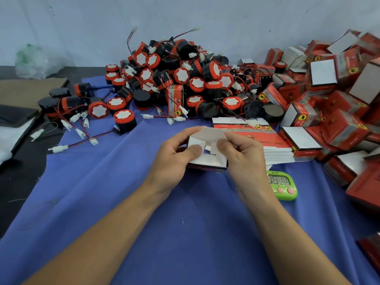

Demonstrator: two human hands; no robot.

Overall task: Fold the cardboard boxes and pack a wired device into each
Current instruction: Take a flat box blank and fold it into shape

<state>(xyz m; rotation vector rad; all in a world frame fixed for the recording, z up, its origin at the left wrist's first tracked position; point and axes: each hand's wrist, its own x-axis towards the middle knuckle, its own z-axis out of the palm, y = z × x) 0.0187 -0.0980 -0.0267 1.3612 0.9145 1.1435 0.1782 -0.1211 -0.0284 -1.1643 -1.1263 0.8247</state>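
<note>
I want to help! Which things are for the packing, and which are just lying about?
For the job: box being folded, left hand, right hand, wired devices pile, flat box stack, folded boxes.
Lying about: green timer, plastic bag, brown cardboard sheet.

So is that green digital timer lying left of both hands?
No, the green digital timer sits on the blue cloth beside the right hand.

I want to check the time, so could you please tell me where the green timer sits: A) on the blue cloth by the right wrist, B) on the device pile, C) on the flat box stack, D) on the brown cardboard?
A: the green timer lies on the blue cloth beside the wrist of the right hand, which with the left hand holds a half-folded box.
</note>
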